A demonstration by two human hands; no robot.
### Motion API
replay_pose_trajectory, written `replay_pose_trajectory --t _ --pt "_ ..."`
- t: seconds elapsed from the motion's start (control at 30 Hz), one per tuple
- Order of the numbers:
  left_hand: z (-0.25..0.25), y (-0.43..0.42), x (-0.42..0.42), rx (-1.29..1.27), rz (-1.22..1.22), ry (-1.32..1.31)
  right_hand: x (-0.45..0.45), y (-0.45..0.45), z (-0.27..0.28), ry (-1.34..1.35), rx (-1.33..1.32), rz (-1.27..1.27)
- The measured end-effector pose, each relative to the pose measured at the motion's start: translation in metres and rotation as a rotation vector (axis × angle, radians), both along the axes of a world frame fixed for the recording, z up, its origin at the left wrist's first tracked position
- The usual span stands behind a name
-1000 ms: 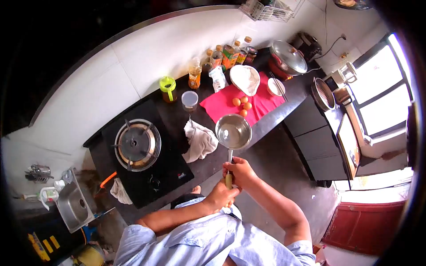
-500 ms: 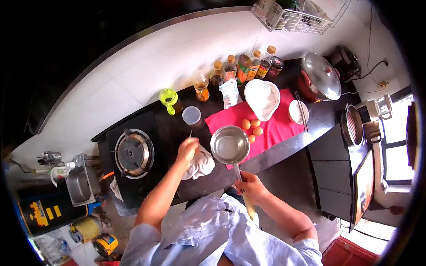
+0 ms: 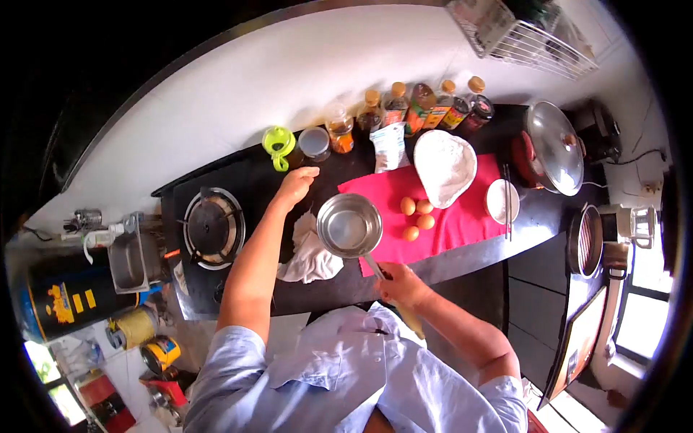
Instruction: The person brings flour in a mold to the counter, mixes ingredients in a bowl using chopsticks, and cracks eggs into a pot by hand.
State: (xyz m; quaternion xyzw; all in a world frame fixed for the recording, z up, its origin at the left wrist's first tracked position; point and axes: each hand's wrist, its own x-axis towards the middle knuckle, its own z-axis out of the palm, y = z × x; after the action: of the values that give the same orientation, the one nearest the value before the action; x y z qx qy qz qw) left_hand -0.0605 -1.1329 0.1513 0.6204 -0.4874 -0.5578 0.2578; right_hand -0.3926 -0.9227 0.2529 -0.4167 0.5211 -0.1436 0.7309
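Note:
My right hand (image 3: 404, 285) is closed around the handle of a small metal saucepan (image 3: 349, 225), which is held over the counter's front part. Its inside faces up. My left hand (image 3: 297, 185) is above the counter, just in front of a round lidded container (image 3: 315, 143); its fingers reach out to the right, partly bunched, and nothing shows in them. A crumpled pale cloth (image 3: 310, 256) lies between my left forearm and the pan. Several brown eggs (image 3: 417, 219) rest on a red cloth (image 3: 462, 234) beside a white basin of white powder (image 3: 445, 167).
A gas burner (image 3: 213, 227) is at the left, with a sink (image 3: 128, 263) beyond it. Bottles (image 3: 395, 105), a green jug (image 3: 279, 146) and a white packet (image 3: 390, 146) stand along the back. At the right are a white bowl (image 3: 501, 202), chopsticks (image 3: 509, 206) and a lidded pot (image 3: 554, 148).
The round container has moved back beside the green jug. My left hand has left the pale cloth and moved toward the back. The saucepan has shifted left in my right hand, and the view has turned.

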Motion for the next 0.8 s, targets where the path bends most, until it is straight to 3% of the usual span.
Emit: replay_pose_trajectory --t 0.03,0.13,0.2,0.27,0.3,0.53,0.67,0.7,0.8 --pt "-0.004 0.012 0.009 -0.028 0.078 -0.024 0.001 -0.008 -0.001 0.032 0.042 0.04" --pt "-0.011 0.081 0.01 -0.121 0.354 -0.425 0.007 -0.036 0.005 0.04 0.028 0.148" --pt "0.001 0.15 -0.008 -0.111 0.249 -0.461 0.011 -0.055 -0.004 0.147 -0.137 0.285" --pt "-0.028 0.198 -0.015 -0.439 0.08 -0.552 0.018 -0.081 -0.002 0.242 -0.192 0.362" --pt "-0.025 0.217 -0.024 -0.466 0.072 -0.55 0.021 -0.092 -0.007 0.342 -0.208 0.443" --pt "-0.006 0.284 -0.038 -0.475 -0.019 -0.505 0.053 -0.157 0.013 0.385 -0.367 0.659" --pt "-0.015 0.301 -0.027 -0.439 -0.012 -0.469 0.061 -0.198 -0.012 0.344 -0.612 0.893" --pt "-0.017 0.302 -0.024 -0.443 -0.002 -0.461 0.063 -0.211 -0.024 0.409 -0.561 0.98" --pt "-0.015 0.305 -0.021 -0.35 0.006 -0.507 0.082 -0.233 0.002 0.456 -0.603 1.101"
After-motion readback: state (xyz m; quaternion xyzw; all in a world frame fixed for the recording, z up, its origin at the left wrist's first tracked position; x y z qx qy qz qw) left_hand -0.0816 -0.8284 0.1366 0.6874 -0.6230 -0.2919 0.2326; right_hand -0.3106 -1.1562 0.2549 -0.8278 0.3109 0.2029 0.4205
